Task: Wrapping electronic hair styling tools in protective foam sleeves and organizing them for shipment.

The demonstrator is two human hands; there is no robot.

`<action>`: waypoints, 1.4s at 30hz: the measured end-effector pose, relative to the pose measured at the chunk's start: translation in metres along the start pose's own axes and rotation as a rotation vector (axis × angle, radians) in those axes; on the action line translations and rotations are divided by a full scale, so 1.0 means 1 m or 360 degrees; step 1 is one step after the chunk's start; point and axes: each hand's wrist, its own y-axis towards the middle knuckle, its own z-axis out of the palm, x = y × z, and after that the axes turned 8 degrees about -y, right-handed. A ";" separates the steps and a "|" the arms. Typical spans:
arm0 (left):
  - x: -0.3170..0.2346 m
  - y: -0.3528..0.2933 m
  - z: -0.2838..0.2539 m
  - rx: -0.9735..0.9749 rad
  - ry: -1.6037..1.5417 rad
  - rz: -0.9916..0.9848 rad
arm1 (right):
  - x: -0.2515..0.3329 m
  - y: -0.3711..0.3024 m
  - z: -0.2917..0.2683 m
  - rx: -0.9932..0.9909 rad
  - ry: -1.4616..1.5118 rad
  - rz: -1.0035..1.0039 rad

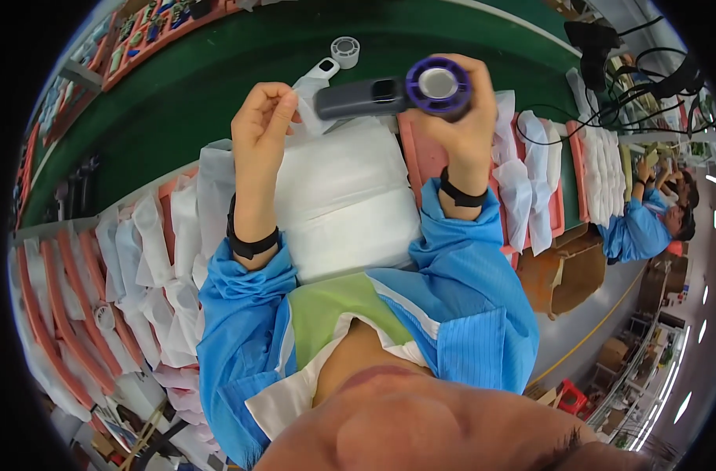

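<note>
My right hand (469, 118) is wrapped round the round, purple-rimmed head of a dark grey handheld device (354, 100). Its long handle points left, and a metallic disc sits in the middle of the head. At the handle's end my left hand (265, 118) pinches a thin white sleeve (312, 114), its fingertips closed on the edge. Just beyond lies a white device (323, 69) with a separate-looking round white head (344, 52) on the green conveyor belt. Below my hands rests a stack of flat white sleeves (338, 188).
Pink trays (51, 314) with white-wrapped items stand at left; more wrapped items (523, 188) lie in trays at right. A tray of small parts (157, 31) is at far left. Black cables (664, 78) hang at upper right, near a co-worker (644, 224). A cardboard box (566, 275) stands below.
</note>
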 end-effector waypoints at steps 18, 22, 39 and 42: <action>0.023 0.006 -0.026 -0.0111 0.0502 -0.0016 | -0.020 -0.005 0.042 0.0115 -0.0364 -0.0445; 0.020 0.005 -0.020 -0.0200 0.0541 0.0079 | -0.020 -0.006 0.047 0.0146 -0.0283 -0.0457; -0.005 -0.006 0.013 -0.0471 0.0150 0.0195 | -0.028 -0.020 0.085 0.0285 -0.0632 -0.0850; -0.003 -0.008 0.014 -0.0412 0.0055 0.0063 | -0.030 -0.022 0.086 0.0296 -0.0754 -0.0859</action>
